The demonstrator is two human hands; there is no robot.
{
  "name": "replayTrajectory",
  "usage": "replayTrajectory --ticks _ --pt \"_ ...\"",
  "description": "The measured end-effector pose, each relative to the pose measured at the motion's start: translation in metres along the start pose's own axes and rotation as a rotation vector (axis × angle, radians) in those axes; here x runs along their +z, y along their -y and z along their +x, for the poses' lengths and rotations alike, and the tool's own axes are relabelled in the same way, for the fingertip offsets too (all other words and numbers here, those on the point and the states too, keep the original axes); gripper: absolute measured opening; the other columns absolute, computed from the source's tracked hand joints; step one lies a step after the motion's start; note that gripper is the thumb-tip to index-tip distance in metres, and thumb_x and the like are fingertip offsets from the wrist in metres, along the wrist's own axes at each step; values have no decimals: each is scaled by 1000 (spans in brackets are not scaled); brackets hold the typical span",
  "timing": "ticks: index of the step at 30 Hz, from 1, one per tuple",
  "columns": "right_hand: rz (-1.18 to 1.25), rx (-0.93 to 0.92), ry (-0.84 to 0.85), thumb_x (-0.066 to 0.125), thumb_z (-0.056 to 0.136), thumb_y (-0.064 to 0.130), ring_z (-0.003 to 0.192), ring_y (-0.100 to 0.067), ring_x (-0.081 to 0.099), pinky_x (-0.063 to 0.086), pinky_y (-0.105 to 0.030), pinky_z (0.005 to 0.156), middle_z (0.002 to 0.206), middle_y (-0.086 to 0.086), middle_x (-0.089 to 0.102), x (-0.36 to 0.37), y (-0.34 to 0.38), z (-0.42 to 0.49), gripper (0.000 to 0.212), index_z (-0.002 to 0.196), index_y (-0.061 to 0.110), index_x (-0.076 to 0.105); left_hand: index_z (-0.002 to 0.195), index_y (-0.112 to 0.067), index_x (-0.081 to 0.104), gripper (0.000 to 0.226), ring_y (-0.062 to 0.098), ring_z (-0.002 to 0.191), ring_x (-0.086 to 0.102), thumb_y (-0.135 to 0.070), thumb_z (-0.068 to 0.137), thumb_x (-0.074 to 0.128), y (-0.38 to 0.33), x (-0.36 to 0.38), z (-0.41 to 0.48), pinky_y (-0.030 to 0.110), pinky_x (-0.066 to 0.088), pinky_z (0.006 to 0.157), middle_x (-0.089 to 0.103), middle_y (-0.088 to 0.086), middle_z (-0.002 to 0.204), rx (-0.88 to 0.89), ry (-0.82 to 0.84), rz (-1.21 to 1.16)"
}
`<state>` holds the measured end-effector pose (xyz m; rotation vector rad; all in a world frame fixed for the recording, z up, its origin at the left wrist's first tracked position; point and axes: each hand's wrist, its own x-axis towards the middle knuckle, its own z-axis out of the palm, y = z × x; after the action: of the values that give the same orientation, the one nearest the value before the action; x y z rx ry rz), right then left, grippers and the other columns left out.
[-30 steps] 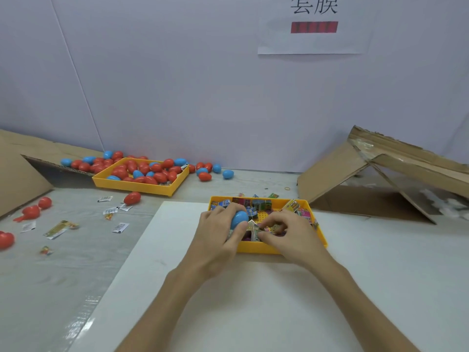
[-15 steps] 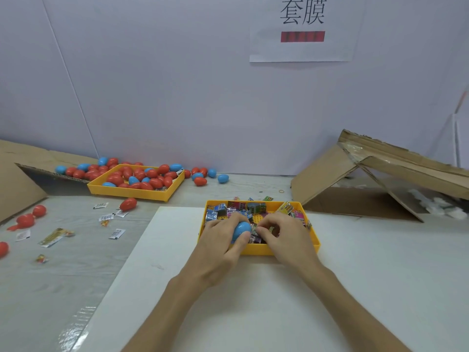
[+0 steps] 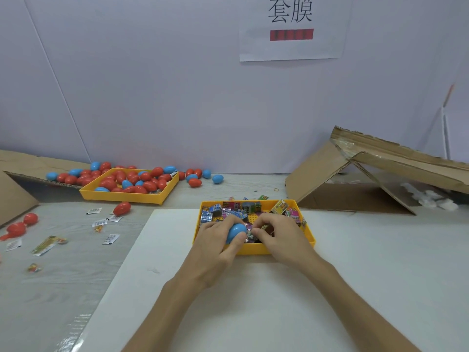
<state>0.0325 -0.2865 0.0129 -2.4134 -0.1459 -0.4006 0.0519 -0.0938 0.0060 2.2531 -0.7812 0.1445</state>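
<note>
My left hand [image 3: 215,243] grips a blue plastic egg [image 3: 235,232] over the near left part of a small yellow tray [image 3: 253,248]. The tray holds several small colourful packets [image 3: 229,210]. My right hand [image 3: 278,236] reaches into the tray beside the egg, and its fingertips pinch a small packet [image 3: 250,236] close to the egg. Both forearms come in from the bottom of the view, over a white board [image 3: 355,288].
A second yellow tray [image 3: 121,195] full of red and blue eggs stands at the back left, with more eggs scattered around it. Loose packets [image 3: 110,238] lie on the grey table at left. Folded cardboard [image 3: 355,174] rises at the right, and another cardboard piece [image 3: 15,196] at far left.
Both hands stay over the small tray with the egg and packet. The head camera has tilted slightly, so the scene sits lower in view.
</note>
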Motion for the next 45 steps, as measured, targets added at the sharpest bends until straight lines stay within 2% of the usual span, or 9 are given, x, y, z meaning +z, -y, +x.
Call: replayTrajectory --ticks 10,16,20,27,31,36,39,43,45 --pt "9 -40 38 67 95 31 80 -7 58 50 -27 73 87 14 60 -4 7 -3 10 85 28 68 111 -42 52 28 6 108 46 -57 94 35 1 1 1 24 36 92 55 -22 102 -1 2 8" --pt "68 61 104 75 87 40 81 -6 64 55 -27 73 89 17 70 -11 9 -1 9 89 31 77 110 -42 50 26 9 107 47 -56 93 36 -2 -1 1 25 38 91 56 -21 102 -12 -10 -39" --pt "41 105 5 74 87 27 79 -6 66 55 -27 74 81 12 73 -7 10 -1 6 86 27 80 110 -44 49 26 8 108 45 -58 92 36 -3 1 0 19 35 86 54 -25 102 -26 -18 -56" --pt "52 105 -37 67 95 25 79 -1 58 40 -16 67 77 14 64 -6 7 0 14 82 26 69 108 -50 46 39 7 114 41 -73 85 24 0 4 0 15 31 89 52 -32 107 -2 2 8" --pt "49 92 -11 61 99 26 82 -7 59 48 -29 75 80 11 64 -6 8 0 15 84 26 64 109 -48 47 38 8 112 46 -70 88 25 1 5 1 24 33 96 53 -29 104 28 5 39" --pt "83 64 85 62 98 25 86 -15 64 52 -41 83 86 2 70 -12 10 0 13 88 21 68 104 -55 45 31 -6 113 37 -71 87 24 1 5 1 13 28 90 51 -34 102 24 5 29" --pt "108 52 133 63 98 24 91 -15 66 52 -40 85 90 1 72 -20 10 0 12 88 20 70 106 -52 46 27 -15 114 32 -66 90 29 0 5 1 14 29 91 52 -33 102 28 -5 23" --pt "47 -38 179 63 97 20 89 -13 62 50 -36 85 97 3 68 -23 10 -1 11 88 17 68 112 -42 50 37 -2 108 47 -63 93 27 -1 6 2 20 27 99 56 -24 104 83 -80 50" --pt "42 -94 192 65 97 20 86 -9 55 47 -26 82 103 4 59 -22 11 -1 9 87 20 66 112 -41 48 38 -7 107 47 -63 94 23 -1 7 3 20 23 103 55 -26 102 83 -56 70"
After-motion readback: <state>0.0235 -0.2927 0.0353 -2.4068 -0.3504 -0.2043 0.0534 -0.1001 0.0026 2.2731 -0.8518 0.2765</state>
